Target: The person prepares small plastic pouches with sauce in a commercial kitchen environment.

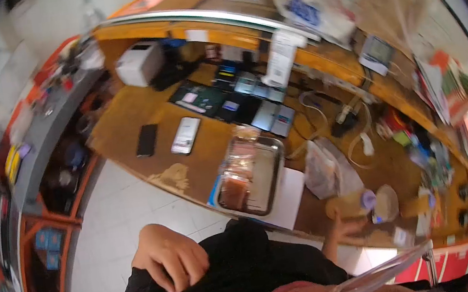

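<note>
My left hand [170,256] is raised in front of my dark shirt, its fingers curled down and nothing visible in them. Low at the desk's front edge, my right hand [345,229] has its fingers spread, close beside a tan bottle [346,204] with a purple cap; whether they touch is unclear. A round pale container [385,203] stands right of the bottle. Toward the desk's middle, a metal tray [269,185] bears shiny clear-wrapped brown packs [237,180]. A white phone [185,135] and a black phone [147,140] lie left of the tray.
Several devices, including a silver phone [266,115], lie behind the tray. A crumpled plastic bag [328,169] rests on the wooden desk [117,125], near loose cables [357,148]. A white printer [139,63] stands under the raised shelf [195,24]. Grey shelving [41,143] runs along the left.
</note>
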A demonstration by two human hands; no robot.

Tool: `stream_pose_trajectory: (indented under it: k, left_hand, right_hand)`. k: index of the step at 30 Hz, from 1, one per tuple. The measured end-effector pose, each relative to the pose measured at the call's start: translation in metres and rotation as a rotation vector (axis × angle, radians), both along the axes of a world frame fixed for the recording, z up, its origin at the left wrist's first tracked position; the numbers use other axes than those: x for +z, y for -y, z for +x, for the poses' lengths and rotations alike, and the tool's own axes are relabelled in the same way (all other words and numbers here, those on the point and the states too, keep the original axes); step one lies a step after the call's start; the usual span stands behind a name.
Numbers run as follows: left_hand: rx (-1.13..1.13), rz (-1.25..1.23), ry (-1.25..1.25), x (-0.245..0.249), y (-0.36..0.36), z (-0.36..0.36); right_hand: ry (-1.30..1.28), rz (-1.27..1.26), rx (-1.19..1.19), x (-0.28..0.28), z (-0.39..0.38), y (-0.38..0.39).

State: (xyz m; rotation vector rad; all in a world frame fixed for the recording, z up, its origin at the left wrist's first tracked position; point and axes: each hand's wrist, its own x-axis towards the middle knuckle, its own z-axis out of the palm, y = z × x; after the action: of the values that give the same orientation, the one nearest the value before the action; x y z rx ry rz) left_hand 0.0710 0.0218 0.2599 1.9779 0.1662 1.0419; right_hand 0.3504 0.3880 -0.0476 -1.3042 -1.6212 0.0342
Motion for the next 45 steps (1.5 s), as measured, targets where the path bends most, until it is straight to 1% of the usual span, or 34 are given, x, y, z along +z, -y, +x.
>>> stream_pose_trajectory:
  k: [1,2,3,5,6,7,9,10,11,12,13,14,15,16,17,19,20,21,23,25,26,27,28,30,34,36,37,39,40,41,42,43,44,45]
  left_hand:
    - [0.15,-0.007,0.008,0.001,0.013,0.01]
    - [0.302,-0.008,0.016,0.003,0.024,0.018]
    - [0.374,-0.003,-0.002,0.006,0.036,0.024]
    - [0.447,-0.005,0.037,0.014,0.07,0.039]
    - [0.554,0.027,0.001,0.018,0.086,0.048]
    - [0.626,0.031,-0.014,0.02,0.104,0.055]
    - [0.743,0.074,-0.096,0.023,0.144,0.068]
    - [0.773,0.082,-0.233,0.021,0.167,0.073]
    - [0.835,0.084,-0.238,0.017,0.19,0.081]
    - [0.883,0.089,-0.278,0.012,0.212,0.088]
    - [0.925,0.095,-0.317,0.008,0.236,0.094]
    - [0.969,0.097,-0.326,0.006,0.258,0.102]
    - [1.101,0.147,-0.254,0.005,0.28,0.11]
    - [1.226,0.203,-0.185,0.004,0.303,0.117]
    - [1.253,0.209,-0.209,0.002,0.328,0.121]
    - [1.422,0.231,-0.265,-0.007,0.371,0.132]
    - [1.485,0.211,-0.233,-0.009,0.39,0.139]
    - [1.497,0.213,-0.229,-0.012,0.41,0.146]
    - [1.542,0.116,-0.228,-0.014,0.446,0.155]
    - [1.623,0.111,-0.192,-0.012,0.473,0.159]
    - [1.663,0.12,-0.143,-0.012,0.484,0.159]
    - [1.707,0.132,-0.095,-0.011,0.494,0.158]
    - [1.765,0.122,-0.098,-0.01,0.502,0.158]
    - [1.988,0.2,-0.026,-0.008,0.517,0.156]
    - [2.125,0.123,-0.093,-0.025,0.563,0.137]
    - [2.032,0.102,-0.162,-0.036,0.589,0.12]
    - [2.053,0.096,-0.159,-0.037,0.601,0.108]
    - [1.905,0.131,-0.114,-0.028,0.627,0.076]
    - [1.923,0.13,-0.125,-0.019,0.638,0.059]
    - [2.009,0.174,-0.081,-0.008,0.647,0.042]
    - [2.091,0.215,-0.039,0.002,0.657,0.027]
    - [2.099,0.204,-0.045,0.009,0.665,0.015]
    - [2.178,0.141,-0.093,0.016,0.676,0.002]
    - [2.255,0.082,-0.135,0.019,0.687,-0.009]
  right_hand:
    - [-0.144,0.095,0.073,0.024,-0.002,0.012]
    - [-0.167,0.092,0.136,0.042,-0.015,0.02]
    - [-0.116,0.133,0.29,0.061,-0.031,0.033]
    - [-0.016,0.218,0.604,0.089,-0.062,0.075]
    - [0.033,0.268,0.755,0.093,-0.078,0.098]
    - [0.011,0.276,0.825,0.095,-0.101,0.12]
    - [-0.097,0.07,1.328,0.104,-0.156,0.17]
    - [-0.093,0.02,1.479,0.11,-0.179,0.199]
    - [-0.085,-0.032,1.626,0.118,-0.203,0.228]
    - [0.166,0.165,1.656,0.138,-0.219,0.253]
    - [0.164,0.183,1.704,0.143,-0.239,0.285]
    - [0.047,0.045,1.882,0.146,-0.258,0.319]
    - [-0.072,-0.105,2.047,0.149,-0.274,0.354]
    - [-0.065,-0.049,2.075,0.154,-0.288,0.388]
    - [-0.082,-0.033,2.105,0.151,-0.301,0.422]
    - [0.056,-0.188,2.18,0.129,-0.33,0.48]
    - [0.086,-0.211,2.21,0.11,-0.346,0.511]
    - [0.094,-0.21,2.221,0.09,-0.358,0.53]
    - [0.685,0.032,2.385,0.047,-0.385,0.561]
    - [1.435,-0.144,2.407,0.005,-0.408,0.573]
    - [1.511,-0.674,2.294,-0.06,-0.421,0.562]
    - [1.547,-0.645,2.34,-0.053,-0.425,0.578]
    - [1.591,-0.61,2.344,-0.063,-0.435,0.591]
    - [1.664,-0.528,2.351,-0.082,-0.466,0.62]
    - [1.75,-0.396,2.339,-0.124,-0.533,0.685]
    - [1.781,-0.358,2.301,-0.144,-0.565,0.709]
    - [1.796,-0.34,2.275,-0.153,-0.582,0.718]
    - [1.814,-0.295,2.221,-0.159,-0.622,0.743]
    - [1.813,-0.268,2.2,-0.16,-0.645,0.759]
    - [1.816,-0.249,2.172,-0.154,-0.666,0.782]
    - [1.814,-0.236,2.148,-0.15,-0.684,0.809]
    - [1.809,-0.231,2.123,-0.15,-0.685,0.814]
    - [1.801,-0.236,2.141,-0.15,-0.702,0.849]
    - [1.484,-0.463,2.228,-0.15,-0.724,0.891]
